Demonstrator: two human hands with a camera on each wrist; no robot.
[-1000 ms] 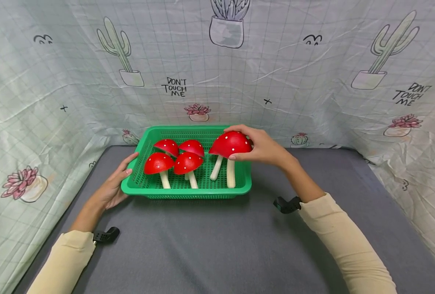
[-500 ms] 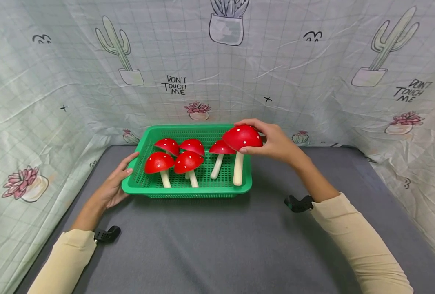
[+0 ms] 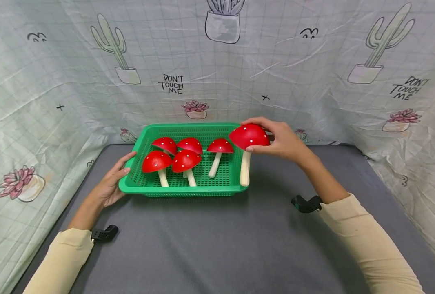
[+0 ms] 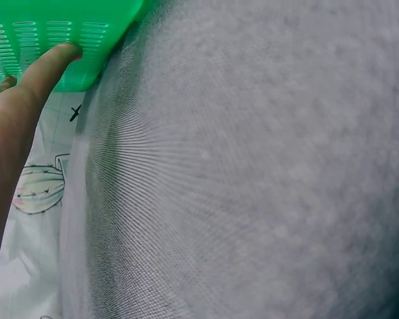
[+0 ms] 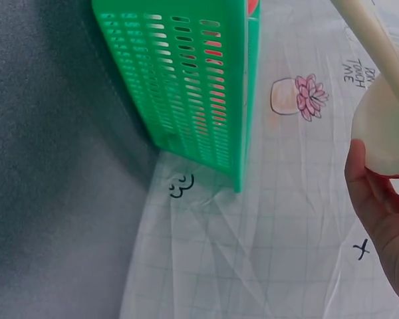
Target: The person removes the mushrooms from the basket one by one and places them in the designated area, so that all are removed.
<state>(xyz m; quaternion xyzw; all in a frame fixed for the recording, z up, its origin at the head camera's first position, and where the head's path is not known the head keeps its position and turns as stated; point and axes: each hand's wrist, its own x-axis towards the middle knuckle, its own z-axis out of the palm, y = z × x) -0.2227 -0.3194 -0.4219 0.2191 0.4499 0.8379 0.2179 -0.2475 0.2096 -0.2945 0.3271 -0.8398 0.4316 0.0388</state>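
Observation:
A toy mushroom (image 3: 249,136) with a white-dotted red cap and a pale stem is gripped by the cap in my right hand (image 3: 285,141). It hangs upright over the right rim of a green plastic basket (image 3: 184,190). The right wrist view shows the cap's pale underside (image 5: 386,133) and its stem above basket height. Several similar mushrooms lie inside, among them a single one (image 3: 220,146) right of the middle and a left cluster (image 3: 156,162). My left hand (image 3: 109,185) touches the basket's left side with fairly straight fingers; a finger (image 4: 46,70) presses its slotted wall.
A grey cloth (image 3: 203,245) covers the table beneath the basket. Behind and along both sides hangs a pale sheet (image 3: 258,57) printed with cacti and writing. Black wrist cameras (image 3: 305,203) sit near both sleeve cuffs.
My right hand has moved right and slightly up with the mushroom, carrying it away from the single one beside it. My left hand stays at the basket's left side.

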